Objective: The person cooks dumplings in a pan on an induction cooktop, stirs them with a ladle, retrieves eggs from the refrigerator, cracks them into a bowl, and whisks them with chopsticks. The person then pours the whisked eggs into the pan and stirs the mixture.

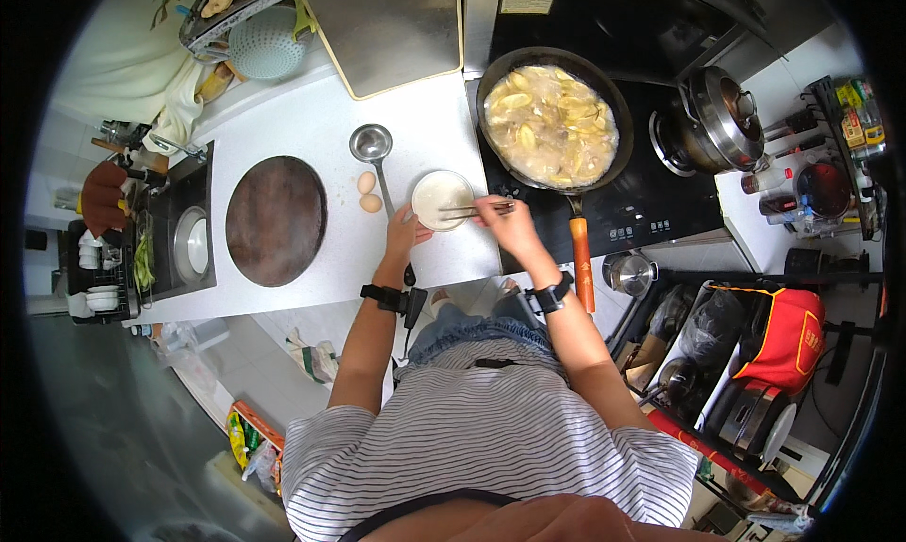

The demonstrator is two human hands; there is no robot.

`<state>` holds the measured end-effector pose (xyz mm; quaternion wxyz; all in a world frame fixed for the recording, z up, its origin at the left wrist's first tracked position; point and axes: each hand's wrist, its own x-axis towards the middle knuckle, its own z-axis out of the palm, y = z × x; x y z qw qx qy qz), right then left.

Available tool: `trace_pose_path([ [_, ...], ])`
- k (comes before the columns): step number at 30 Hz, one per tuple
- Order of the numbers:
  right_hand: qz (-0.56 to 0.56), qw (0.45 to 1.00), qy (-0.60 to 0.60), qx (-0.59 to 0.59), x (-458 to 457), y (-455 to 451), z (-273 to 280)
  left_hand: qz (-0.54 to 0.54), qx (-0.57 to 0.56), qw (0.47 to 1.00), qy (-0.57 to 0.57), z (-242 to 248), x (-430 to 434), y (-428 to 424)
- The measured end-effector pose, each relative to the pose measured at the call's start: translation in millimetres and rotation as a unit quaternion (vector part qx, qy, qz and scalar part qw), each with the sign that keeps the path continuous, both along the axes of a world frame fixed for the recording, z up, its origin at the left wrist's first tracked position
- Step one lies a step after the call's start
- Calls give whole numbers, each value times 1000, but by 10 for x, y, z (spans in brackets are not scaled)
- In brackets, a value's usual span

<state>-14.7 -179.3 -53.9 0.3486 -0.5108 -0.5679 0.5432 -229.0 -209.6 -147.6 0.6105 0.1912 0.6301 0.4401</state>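
My left hand (405, 234) grips the near left side of a white bowl (444, 197) holding a whitish liquid. In my right hand (504, 220) is a pair of metal chopsticks (459, 212), whose tips reach into the bowl. A metal ladle (371, 144) lies left of the bowl, its dark handle end passing near my left wrist. Two brown eggs (368, 192) rest on the white countertop (283, 131) beside the ladle. On the cooktop, to the right, a wok (554, 121) contains yellowish slices in cloudy liquid; its wooden handle (582, 259) points towards me.
A round dark cutting board (276, 220) lies left on the counter, before the sink with a metal basin (191, 243). A lidded steel pot (722, 121) stands on the right burner. Bottles (768, 181) stand farther right, above a cluttered rack (708, 330).
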Motion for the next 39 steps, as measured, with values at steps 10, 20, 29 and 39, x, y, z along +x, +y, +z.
trace_pose_path([
  [10,3,989,-136,66,-87,-88,148,-16,27,999,-17,113,34,-32],
  [20,2,992,-86,91,-22,-156,263,-21,39,999,-13,66,27,-29],
  [29,-64,983,-158,71,-21,-42,254,-21,2,992,-124,-68,-46,-9],
  [39,-57,983,-149,93,14,-115,311,-35,47,980,-190,18,2,16],
])
